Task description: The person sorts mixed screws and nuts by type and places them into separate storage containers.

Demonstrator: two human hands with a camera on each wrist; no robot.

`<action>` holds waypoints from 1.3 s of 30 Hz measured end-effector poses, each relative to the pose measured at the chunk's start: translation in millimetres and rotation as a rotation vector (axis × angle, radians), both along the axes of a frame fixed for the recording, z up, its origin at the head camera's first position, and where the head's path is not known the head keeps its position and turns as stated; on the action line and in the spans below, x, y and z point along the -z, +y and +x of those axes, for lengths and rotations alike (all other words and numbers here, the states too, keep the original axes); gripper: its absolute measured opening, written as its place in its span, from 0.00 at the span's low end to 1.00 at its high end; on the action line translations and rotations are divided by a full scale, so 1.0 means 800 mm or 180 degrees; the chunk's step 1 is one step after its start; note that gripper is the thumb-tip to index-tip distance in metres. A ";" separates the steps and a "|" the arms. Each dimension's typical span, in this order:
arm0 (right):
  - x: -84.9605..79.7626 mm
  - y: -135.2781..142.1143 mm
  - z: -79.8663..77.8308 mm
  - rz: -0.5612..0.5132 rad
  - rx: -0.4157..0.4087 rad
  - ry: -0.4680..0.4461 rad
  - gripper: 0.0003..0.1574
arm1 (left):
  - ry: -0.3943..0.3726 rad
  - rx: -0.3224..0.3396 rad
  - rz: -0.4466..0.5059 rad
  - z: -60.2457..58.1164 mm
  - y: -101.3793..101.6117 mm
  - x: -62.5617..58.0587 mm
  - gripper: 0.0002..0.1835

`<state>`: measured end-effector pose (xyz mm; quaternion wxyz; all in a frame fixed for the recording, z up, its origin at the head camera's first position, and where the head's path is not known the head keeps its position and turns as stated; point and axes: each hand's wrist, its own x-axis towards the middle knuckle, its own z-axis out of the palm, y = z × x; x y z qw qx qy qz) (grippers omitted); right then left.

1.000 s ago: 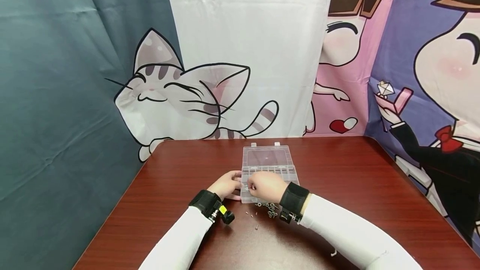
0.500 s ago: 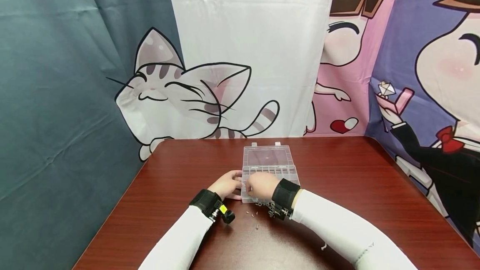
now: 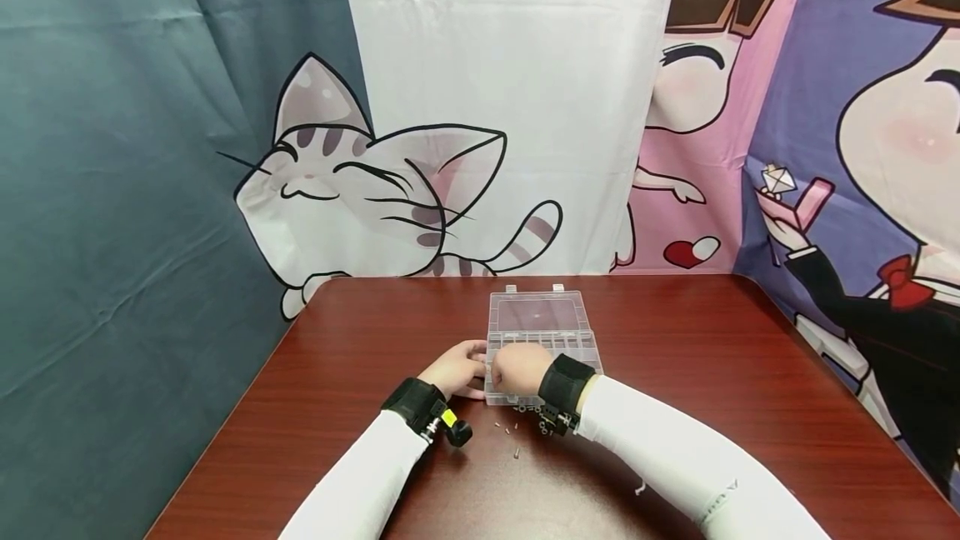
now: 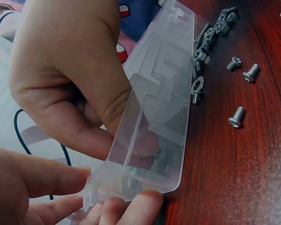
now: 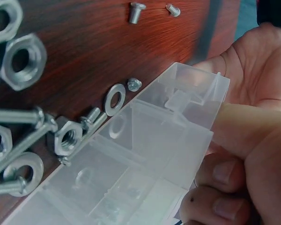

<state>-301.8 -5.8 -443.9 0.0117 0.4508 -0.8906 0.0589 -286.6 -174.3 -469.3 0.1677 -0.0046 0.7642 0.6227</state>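
Note:
An open clear plastic compartment box (image 3: 585,354) lies on the table, its lid (image 3: 536,313) folded back. My left hand (image 3: 456,369) is at the box's left end, relaxed fingertips touching the outer wall. The right hand (image 3: 521,367) reaches down into the left end compartment. In the left wrist view its fingertips show dimly through the plastic, near a small greyish shape; I cannot tell whether they pinch anything. The right wrist view shows its other fingers (image 5: 225,173) curled beside the wall. Loose washers (image 5: 114,99), hex nuts (image 5: 23,61) and screws (image 4: 236,116) lie along the box's front side.
The reddish-brown wooden table (image 3: 390,315) extends around the box. Behind it hangs a printed cloth (image 3: 420,65) with a cartoon cat. Small screws (image 3: 516,453) lie in front of the box, between my forearms. A wrist camera (image 3: 457,433) sits below the left wrist.
My right hand has shifted slightly left and its fingers have dipped deeper into the left compartment. Its wrist band now covers more of the hardware pile. The left hand stays at the box's end.

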 end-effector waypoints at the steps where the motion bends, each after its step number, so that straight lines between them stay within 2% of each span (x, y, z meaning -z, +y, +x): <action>1: 0.001 0.000 -0.001 -0.0002 0.0004 -0.0005 0.16 | 0.0004 -0.0006 -0.0005 0.000 0.000 0.000 0.35; 7: 0.003 0.005 -0.004 -0.0049 0.0095 -0.0197 0.05 | 0.0016 -0.0029 -0.0014 0.001 0.001 -0.001 0.34; 9: 0.002 0.008 -0.004 -0.0096 0.0083 -0.0265 0.04 | 0.0004 -0.0030 -0.0007 0.001 0.001 -0.001 0.34; 17: 0.001 0.037 0.004 -0.0354 -0.0049 -0.0236 0.03 | 0.0037 0.0041 0.0012 0.000 0.000 0.004 0.33; 21: 0.002 0.057 0.013 -0.0583 -0.0024 -0.0107 0.08 | 0.0043 0.0056 0.0019 -0.001 0.001 0.005 0.32; 25: 0.006 0.078 0.024 -0.0794 -0.0014 0.0164 0.11 | 0.0036 0.0041 0.0038 -0.002 0.001 0.004 0.32; 30: 0.012 0.103 0.041 -0.0834 0.0020 0.0449 0.15 | 0.0022 0.0021 0.0042 -0.002 0.002 0.004 0.33; 34: 0.016 0.121 0.054 -0.0728 0.0039 0.0485 0.17 | 0.0014 0.0005 0.0024 -0.003 0.002 0.006 0.33; 39: 0.020 0.136 0.063 -0.0704 0.0015 0.0445 0.15 | 0.0019 0.0005 0.0011 -0.001 0.004 0.003 0.32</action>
